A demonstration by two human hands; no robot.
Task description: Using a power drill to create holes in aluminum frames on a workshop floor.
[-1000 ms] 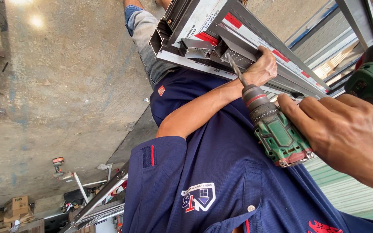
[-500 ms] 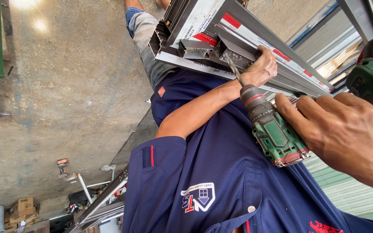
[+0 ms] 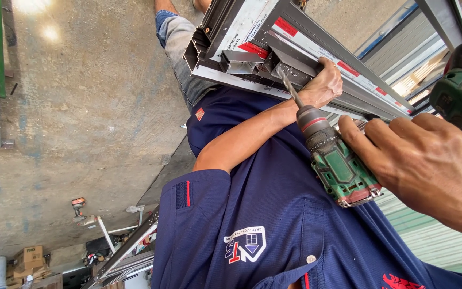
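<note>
A green cordless drill (image 3: 338, 166) was gripped by the right hand (image 3: 429, 166), its bit set against grey aluminium profiles (image 3: 274, 48) steadied beyond it by the closed left hand (image 3: 324, 83).

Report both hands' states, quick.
Left hand: closed, gripping the aluminium frame.
Right hand: closed around the green drill.

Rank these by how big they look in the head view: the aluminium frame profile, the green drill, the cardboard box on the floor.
1. aluminium frame profile
2. green drill, though it sits near the camera, which inflates it
3. cardboard box, far off, so its true size is unsure
</note>
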